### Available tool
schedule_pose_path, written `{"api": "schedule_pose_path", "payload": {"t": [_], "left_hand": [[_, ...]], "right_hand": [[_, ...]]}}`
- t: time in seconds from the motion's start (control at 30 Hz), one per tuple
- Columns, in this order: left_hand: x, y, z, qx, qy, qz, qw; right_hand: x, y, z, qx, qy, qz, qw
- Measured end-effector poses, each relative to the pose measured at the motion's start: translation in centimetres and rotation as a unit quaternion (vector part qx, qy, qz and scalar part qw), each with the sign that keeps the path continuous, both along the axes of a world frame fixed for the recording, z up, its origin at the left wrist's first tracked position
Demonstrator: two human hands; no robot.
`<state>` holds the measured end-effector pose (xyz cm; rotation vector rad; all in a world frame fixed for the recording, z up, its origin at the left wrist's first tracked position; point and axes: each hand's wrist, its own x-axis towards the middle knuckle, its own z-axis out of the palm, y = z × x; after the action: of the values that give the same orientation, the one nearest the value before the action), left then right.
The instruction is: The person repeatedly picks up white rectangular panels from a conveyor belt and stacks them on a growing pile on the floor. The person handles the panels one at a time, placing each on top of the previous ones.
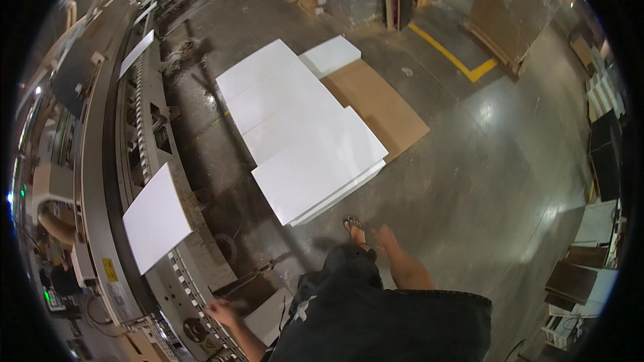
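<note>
My left hand [222, 312] reaches out at the lower left, beside the black-and-white toothed conveyor edge [181, 280] of a long machine. Its fingers look loosely spread, with nothing visible in them; whether they touch the machine is hard to tell. Just beyond it, a white panel [159, 220] lies tilted across the machine's edge. Another pale panel [268, 317] shows partly, low beside my left forearm. My right hand is out of sight; the dark clothing and bare legs fill the lower middle.
Stacked white panels [305, 137] rest ahead, with a brown board [379, 110] beside them. Farther along the machine lies another white panel [137, 53]. A large upright brown board [513, 13] stands at the far right near a yellow floor line [446, 52]. Panel stacks [570, 285] line the right side.
</note>
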<state>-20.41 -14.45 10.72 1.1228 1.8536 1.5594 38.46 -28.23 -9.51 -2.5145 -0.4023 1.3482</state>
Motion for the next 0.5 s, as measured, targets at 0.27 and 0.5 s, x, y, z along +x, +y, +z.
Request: {"api": "schedule_pose_path", "payload": {"t": [0.27, 0.5], "left_hand": [[10.5, -18.0, -2.2, -0.581, -0.073, -0.068, 0.808], [12.1, -21.2, 1.0, -0.654, -0.046, 0.017, 0.755]], "right_hand": [[14.1, 17.2, -5.3, 0.132, -0.073, -0.288, 0.946], [20.9, 23.7, 1.1, 0.092, -0.083, -0.235, 0.964]]}}
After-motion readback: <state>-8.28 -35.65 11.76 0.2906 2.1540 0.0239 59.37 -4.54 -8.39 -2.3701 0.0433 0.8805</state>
